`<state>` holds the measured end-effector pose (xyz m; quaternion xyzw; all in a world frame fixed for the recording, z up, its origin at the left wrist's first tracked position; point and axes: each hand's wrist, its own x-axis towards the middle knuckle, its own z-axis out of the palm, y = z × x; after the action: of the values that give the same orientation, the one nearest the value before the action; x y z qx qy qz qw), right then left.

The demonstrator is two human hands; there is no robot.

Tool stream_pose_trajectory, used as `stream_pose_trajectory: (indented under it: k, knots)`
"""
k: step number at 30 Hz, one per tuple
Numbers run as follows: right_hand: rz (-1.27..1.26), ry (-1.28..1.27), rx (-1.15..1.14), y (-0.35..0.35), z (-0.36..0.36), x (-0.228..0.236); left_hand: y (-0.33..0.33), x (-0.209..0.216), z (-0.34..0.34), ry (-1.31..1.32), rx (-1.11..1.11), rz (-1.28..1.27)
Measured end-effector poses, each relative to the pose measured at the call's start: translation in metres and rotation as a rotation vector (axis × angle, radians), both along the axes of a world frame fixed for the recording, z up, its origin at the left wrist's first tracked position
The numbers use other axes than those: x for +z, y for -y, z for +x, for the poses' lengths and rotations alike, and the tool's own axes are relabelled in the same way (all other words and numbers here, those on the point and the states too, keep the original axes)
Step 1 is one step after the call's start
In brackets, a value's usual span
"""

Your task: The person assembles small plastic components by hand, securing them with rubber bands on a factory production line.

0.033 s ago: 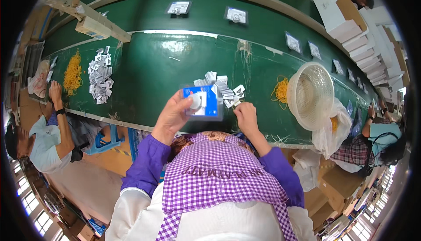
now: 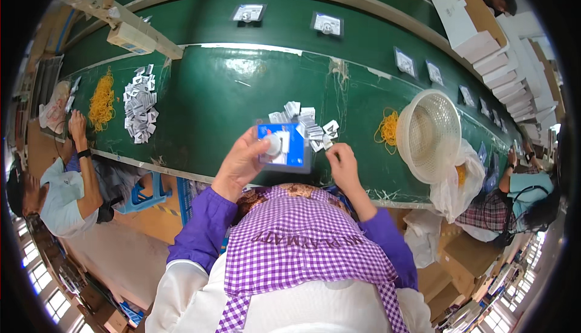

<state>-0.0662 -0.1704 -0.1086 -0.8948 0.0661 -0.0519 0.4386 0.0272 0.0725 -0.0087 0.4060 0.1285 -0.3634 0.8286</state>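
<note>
My left hand [image 2: 241, 157] is closed on a flat clear package with a blue card [image 2: 295, 145], thumb on top. Through its front show a round whitish piece and a pale strip. Just beyond it, a loose pile of small white folded tags [image 2: 313, 131] lies on the green table. My right hand [image 2: 344, 166] is at the near right edge of that pile, thumb and fingers pinched together beside the nearest tags. Whatever lies between those fingertips is too small to make out.
To the right stand a cream plastic basket [image 2: 428, 136], yellow rubber bands [image 2: 388, 128] and a plastic bag [image 2: 458, 178]. Leftward lie more tags [image 2: 140, 106] and yellow bands [image 2: 103, 102]. Similar packages [image 2: 327, 24] lie along the far strip. Co-workers sit at both sides.
The package in my left hand has shifted slightly right and toward me. My right hand has drawn back a little from the tags, toward me.
</note>
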Motion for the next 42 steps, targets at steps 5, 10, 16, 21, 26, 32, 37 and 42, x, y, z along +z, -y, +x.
stream_pose_trajectory:
  k: [5, 10, 16, 21, 26, 32, 37, 42]
  knots:
    - [0.975, -0.287, -0.117, -0.007, 0.023, 0.089, 0.030, -0.009, -0.009, -0.091, -0.266, -0.263]
    - [1.269, -0.408, -0.190, -0.013, 0.037, 0.120, 0.054, -0.013, -0.016, -0.179, -0.244, -0.477]
    - [1.747, -0.714, -0.032, 0.003, 0.000, 0.094, 0.022, -0.005, 0.015, -0.093, 0.119, -0.282]
    - [1.797, -0.106, 0.191, -0.014, 0.021, 0.117, 0.025, -0.005, 0.017, -0.052, 0.160, -0.067]
    - [0.675, -0.043, 0.246, -0.015, 0.063, 0.125, 0.042, 0.002, 0.009, 0.398, -0.067, 0.365]
    - [1.384, -0.159, 0.525, -0.070, 0.032, 0.145, 0.042, -0.026, 0.051, -0.225, 0.441, -0.257]
    - [1.803, -0.192, 0.155, -0.048, 0.052, 0.127, 0.035, 0.038, 0.051, 0.408, 0.367, -0.250]
    - [1.691, -0.449, 0.309, -0.021, 0.076, 0.136, 0.012, 0.058, 0.054, 0.810, -0.563, 0.228]
